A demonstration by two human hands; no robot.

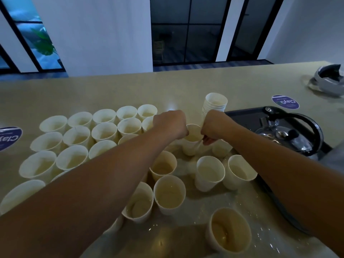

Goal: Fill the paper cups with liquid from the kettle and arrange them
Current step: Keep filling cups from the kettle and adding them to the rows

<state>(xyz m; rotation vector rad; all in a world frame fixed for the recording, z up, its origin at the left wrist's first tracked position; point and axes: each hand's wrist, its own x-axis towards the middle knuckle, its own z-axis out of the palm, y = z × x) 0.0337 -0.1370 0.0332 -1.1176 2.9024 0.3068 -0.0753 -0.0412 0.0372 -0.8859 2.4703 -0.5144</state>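
Observation:
Both my hands reach out over the beige counter point(186, 86) and meet at one white paper cup point(191, 141). My left hand point(170, 123) grips its left rim, knuckles up. My right hand point(214, 127) pinches its right rim with curled fingers. Liquid shows inside this cup. Several filled cups point(104, 132) stand in tidy rows on the left. Looser filled cups point(169, 194) sit near me in the middle. A stack of empty cups point(216, 103) rises just behind my right hand. The dark kettle point(290, 136) rests on a black tray point(242, 118) at the right.
Droplets of spilled liquid glisten on the counter near the front cups. Round purple stickers point(285, 102) lie on the counter at the right and at the far left point(9, 137). A grey and black object point(329, 79) sits at the far right corner. Dark windows lie beyond the counter's far edge.

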